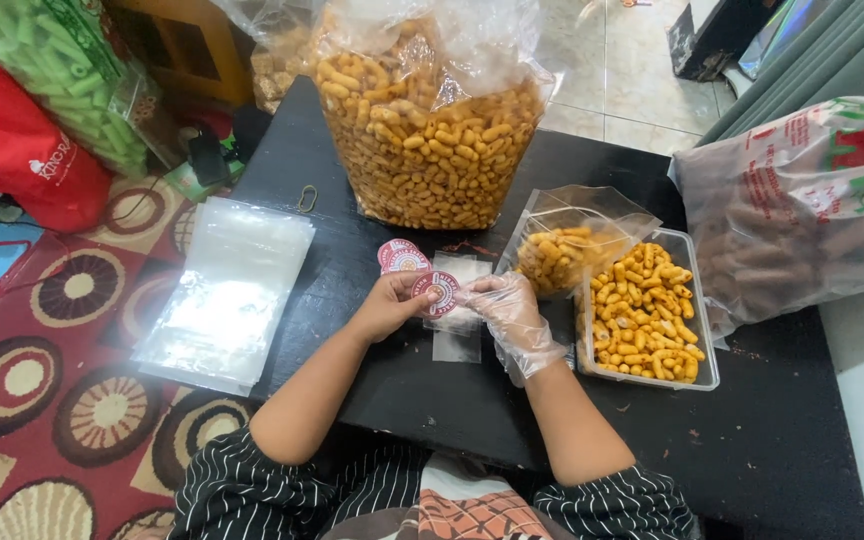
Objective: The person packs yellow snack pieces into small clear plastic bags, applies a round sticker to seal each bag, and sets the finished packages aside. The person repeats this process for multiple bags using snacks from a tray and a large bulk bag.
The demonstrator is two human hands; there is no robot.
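Bare left hand (389, 303) and gloved right hand (508, 307) together pinch a round sticker (442, 293) over a small bag (457, 330); snack tray (704, 330) sits just right.

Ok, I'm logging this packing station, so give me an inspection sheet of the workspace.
Surface: black table, crumbs near its right edge.
Job's things: round red sticker held over a small clear pouch; more stickers behind.
Clutter: big bag of orange snacks, clear tray of snacks, filled pouch, stack of empty bags, printed bag.
Grippers: left hand bare, pinching the sticker; right hand in a clear plastic glove.
Cables: nothing seen.
Surroundings: patterned rug, red bag, tiled floor.
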